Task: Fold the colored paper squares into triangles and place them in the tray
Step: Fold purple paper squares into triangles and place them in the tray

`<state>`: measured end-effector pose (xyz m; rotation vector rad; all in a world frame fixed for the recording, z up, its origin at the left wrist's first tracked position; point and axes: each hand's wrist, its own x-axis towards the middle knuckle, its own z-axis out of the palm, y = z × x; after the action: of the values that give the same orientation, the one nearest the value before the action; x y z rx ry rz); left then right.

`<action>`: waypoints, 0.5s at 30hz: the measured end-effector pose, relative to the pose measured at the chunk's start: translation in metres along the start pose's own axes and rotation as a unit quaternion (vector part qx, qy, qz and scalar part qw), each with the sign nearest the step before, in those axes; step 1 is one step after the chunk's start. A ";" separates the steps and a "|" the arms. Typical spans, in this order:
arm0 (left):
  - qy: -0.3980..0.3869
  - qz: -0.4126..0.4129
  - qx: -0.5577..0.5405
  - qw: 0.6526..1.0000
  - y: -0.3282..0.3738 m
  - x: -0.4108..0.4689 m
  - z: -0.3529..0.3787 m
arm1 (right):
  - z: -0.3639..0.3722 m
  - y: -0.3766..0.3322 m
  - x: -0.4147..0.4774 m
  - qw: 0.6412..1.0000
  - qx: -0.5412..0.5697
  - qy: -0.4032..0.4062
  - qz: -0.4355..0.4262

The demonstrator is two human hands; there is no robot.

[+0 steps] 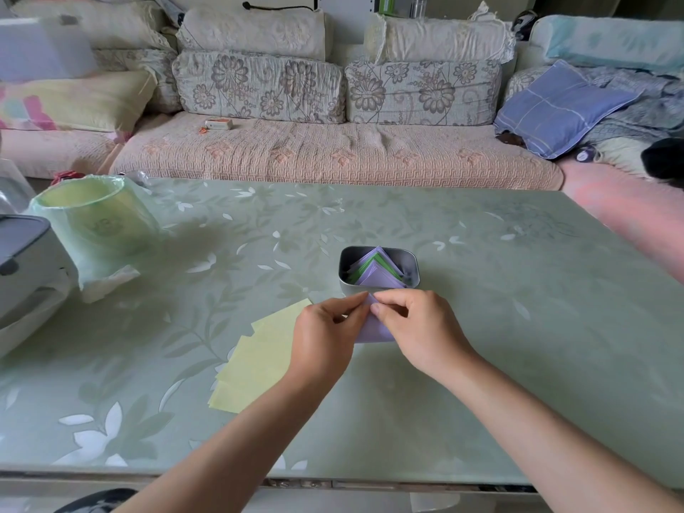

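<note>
Both hands, left hand [325,327] and right hand [411,320], pinch the purple paper [374,333] at its top corner, just above the surface. The tray [346,259] sits right beyond the fingertips, slightly nearer the right hand; yellow squares [259,361] lie beside the left.

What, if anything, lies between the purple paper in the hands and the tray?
Nothing visible does. The left hand and right hand pinch the purple paper just in front of the near rim of the tray. Folded triangles already fill much of the tray, but its top is open.
</note>
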<state>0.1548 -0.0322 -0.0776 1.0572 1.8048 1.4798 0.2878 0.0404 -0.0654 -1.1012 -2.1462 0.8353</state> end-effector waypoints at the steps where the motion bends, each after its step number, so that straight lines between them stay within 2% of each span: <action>1: -0.001 0.001 0.002 1.000 0.000 0.000 0.000 | -0.001 0.000 0.001 1.000 0.013 0.007 0.013; 4: -0.008 0.010 0.018 1.000 -0.001 -0.001 0.000 | -0.004 0.002 0.005 0.998 0.025 0.003 0.056; 8: -0.047 0.030 0.100 0.993 -0.003 -0.003 -0.002 | -0.007 0.010 0.008 0.992 -0.029 -0.079 0.092; 13: -0.115 0.071 0.294 0.946 -0.007 -0.001 -0.016 | -0.004 0.011 0.006 0.979 -0.114 -0.128 0.110; 15: -0.111 0.131 0.332 0.928 -0.010 0.000 -0.020 | -0.005 0.009 0.007 0.973 -0.157 -0.133 0.109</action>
<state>0.1361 -0.0433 -0.0826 1.7709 2.1028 0.8191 0.2922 0.0514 -0.0676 -1.4783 -2.4729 0.7947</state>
